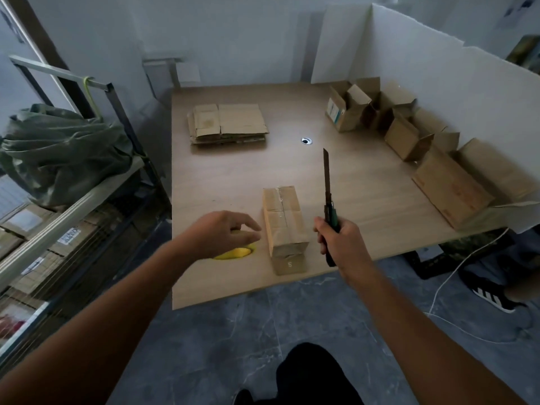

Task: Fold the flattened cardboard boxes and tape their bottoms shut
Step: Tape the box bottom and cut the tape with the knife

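- Your right hand (339, 244) is closed around the green handle of a utility knife (328, 197). Its blade is extended and points away from you.
- The taped box (285, 220) lies on the table (222, 182) between your hands, just left of the knife hand and just right of your left hand (225, 233).
- The box's long axis runs away from you, roughly parallel to the blade. The tape seam follows that axis.
- Your left hand hovers with relaxed, spread fingers over a yellow roll (233, 253), probably the tape. Whether it touches the roll cannot be told.
- Both hands are about equally near the box. Any cut falls to your right hand.
- The flattened stack (228, 122) lies well beyond your left hand. The folded boxes (409, 135) stand beyond and right of your right hand.
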Demonstrator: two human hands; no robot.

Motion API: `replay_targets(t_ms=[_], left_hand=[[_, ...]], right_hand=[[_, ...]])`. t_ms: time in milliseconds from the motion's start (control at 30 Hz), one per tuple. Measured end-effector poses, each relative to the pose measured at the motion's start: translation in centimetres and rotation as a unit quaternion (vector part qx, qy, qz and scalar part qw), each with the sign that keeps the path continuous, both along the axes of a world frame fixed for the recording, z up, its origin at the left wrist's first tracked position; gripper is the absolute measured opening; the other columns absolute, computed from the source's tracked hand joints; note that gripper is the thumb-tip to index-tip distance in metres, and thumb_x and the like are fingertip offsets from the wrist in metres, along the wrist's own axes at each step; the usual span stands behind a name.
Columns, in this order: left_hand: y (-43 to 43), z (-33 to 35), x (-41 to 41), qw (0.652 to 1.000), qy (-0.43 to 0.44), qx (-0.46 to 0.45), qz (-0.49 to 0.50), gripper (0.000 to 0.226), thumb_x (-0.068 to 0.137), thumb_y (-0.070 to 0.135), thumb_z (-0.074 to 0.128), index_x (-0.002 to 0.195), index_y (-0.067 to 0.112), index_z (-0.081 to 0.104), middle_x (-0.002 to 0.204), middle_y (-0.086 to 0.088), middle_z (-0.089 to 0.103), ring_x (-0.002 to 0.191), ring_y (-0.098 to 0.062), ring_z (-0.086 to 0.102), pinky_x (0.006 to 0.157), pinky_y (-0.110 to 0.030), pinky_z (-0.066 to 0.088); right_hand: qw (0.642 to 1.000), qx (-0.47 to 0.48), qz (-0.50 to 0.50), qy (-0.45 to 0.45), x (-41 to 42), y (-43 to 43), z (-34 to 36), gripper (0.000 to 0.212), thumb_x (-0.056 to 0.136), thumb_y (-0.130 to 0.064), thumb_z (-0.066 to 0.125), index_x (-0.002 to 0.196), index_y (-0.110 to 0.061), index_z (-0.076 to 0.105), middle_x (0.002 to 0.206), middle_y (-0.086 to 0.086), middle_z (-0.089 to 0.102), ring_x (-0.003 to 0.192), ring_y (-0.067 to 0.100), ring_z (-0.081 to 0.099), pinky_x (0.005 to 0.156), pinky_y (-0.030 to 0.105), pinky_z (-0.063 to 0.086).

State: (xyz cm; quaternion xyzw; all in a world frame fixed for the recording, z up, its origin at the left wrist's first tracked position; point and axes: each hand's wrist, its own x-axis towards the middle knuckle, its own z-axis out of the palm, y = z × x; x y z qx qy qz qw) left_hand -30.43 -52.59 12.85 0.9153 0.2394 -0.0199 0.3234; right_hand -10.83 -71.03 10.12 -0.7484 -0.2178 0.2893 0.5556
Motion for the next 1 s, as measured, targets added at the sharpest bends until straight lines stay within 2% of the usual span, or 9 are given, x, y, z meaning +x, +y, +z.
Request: replay_targets(t_ms=[100,167,200,300,367,467,700,833,1000], left_hand=[[3.9,-0.1,3.4,0.997,0.073,0.026,-0.027,0.027,0.098,0.049,0.058,0.123,0.042,0.064,0.125,0.011,0.054,0.111,-0.011,0.055,0.098,-0.037,0.046],[6.3,-1.1,5.8,0.998,0.061,0.021,-0.018,0.018,0.097,0.038,0.061,0.113,0.035,0.069,0.129,0.007,0.051,0.115,-0.015,0.055,0.101,-0.039,0.045],[7.3,-1.8,7.0,0.999,0.042,0.004,-0.008,0.013,0.096,0.030,0.062,0.108,0.031,0.070,0.125,0.006,0.054,0.111,-0.017,0.058,0.097,-0.037,0.048],[9.8,-4.4,10.5,0.998,0.017,-0.030,0.056,0.009,0.092,0.019,0.065,0.093,0.027,0.069,0.099,0.009,0.063,0.084,-0.015,0.063,0.067,-0.026,0.048],[11.2,-6.2,12.5,0.997,0.018,0.006,0.079,0.008,0.086,0.023,0.067,0.085,0.030,0.069,0.089,0.010,0.069,0.085,-0.018,0.065,0.068,-0.028,0.046],[13.3,-8.2,15.0,0.996,0.036,0.022,0.083,0.009,0.087,0.037,0.073,0.086,0.029,0.070,0.087,0.011,0.069,0.086,-0.016,0.062,0.073,-0.032,0.047],[17.3,-11.5,20.0,0.985,0.145,0.060,0.077,0.032,0.093,0.053,0.065,0.103,0.023,0.071,0.105,0.005,0.068,0.099,-0.018,0.059,0.072,-0.032,0.040],[18.4,-13.2,21.4,0.974,0.200,0.061,0.084,0.034,0.094,0.054,0.064,0.104,0.024,0.072,0.108,0.001,0.070,0.098,-0.019,0.059,0.073,-0.031,0.040],[17.4,-15.3,21.2,0.970,0.205,-0.002,0.131,0.032,0.092,0.050,0.067,0.105,0.022,0.076,0.111,-0.001,0.073,0.105,-0.024,0.064,0.079,-0.032,0.046]], right_hand=[[0.999,-0.023,-0.006,-0.033,1.9,2.8,-0.8,0.026,0.101,-0.027,0.060,0.083,-0.010,0.068,0.064,0.001,0.060,0.053,0.014,0.052,0.060,0.037,0.047],[0.997,-0.051,-0.007,-0.064,3.9,4.9,-1.9,0.027,0.102,-0.028,0.059,0.081,-0.012,0.067,0.064,0.002,0.061,0.054,0.013,0.053,0.060,0.036,0.048],[0.996,-0.061,-0.010,-0.070,5.0,6.1,-2.6,0.028,0.102,-0.028,0.059,0.080,-0.012,0.067,0.064,0.003,0.061,0.054,0.015,0.053,0.060,0.037,0.048],[0.993,-0.091,-0.001,-0.075,8.5,9.8,-4.9,0.029,0.102,-0.029,0.057,0.077,-0.016,0.064,0.064,0.004,0.061,0.054,0.018,0.053,0.059,0.038,0.046],[0.990,-0.112,0.012,-0.079,10.6,12.1,-6.5,0.029,0.101,-0.031,0.057,0.075,-0.019,0.063,0.065,0.005,0.061,0.056,0.020,0.054,0.059,0.037,0.046],[0.987,-0.147,0.010,-0.069,13.4,14.8,-9.0,0.029,0.098,-0.033,0.059,0.075,-0.017,0.064,0.068,0.008,0.064,0.060,0.024,0.057,0.061,0.037,0.048],[0.968,-0.231,0.060,-0.077,17.1,18.9,-13.5,0.033,0.099,-0.039,0.056,0.080,-0.013,0.064,0.069,0.006,0.063,0.069,0.026,0.060,0.059,0.034,0.042],[0.970,-0.227,0.085,-0.028,18.6,20.0,-15.5,0.030,0.100,-0.037,0.057,0.081,-0.014,0.064,0.073,0.008,0.068,0.067,0.025,0.063,0.062,0.035,0.049],[0.971,-0.165,0.066,0.163,19.3,20.1,-17.0,0.028,0.101,-0.026,0.059,0.077,-0.015,0.055,0.062,0.002,0.053,0.052,0.017,0.046,0.055,0.031,0.040]])
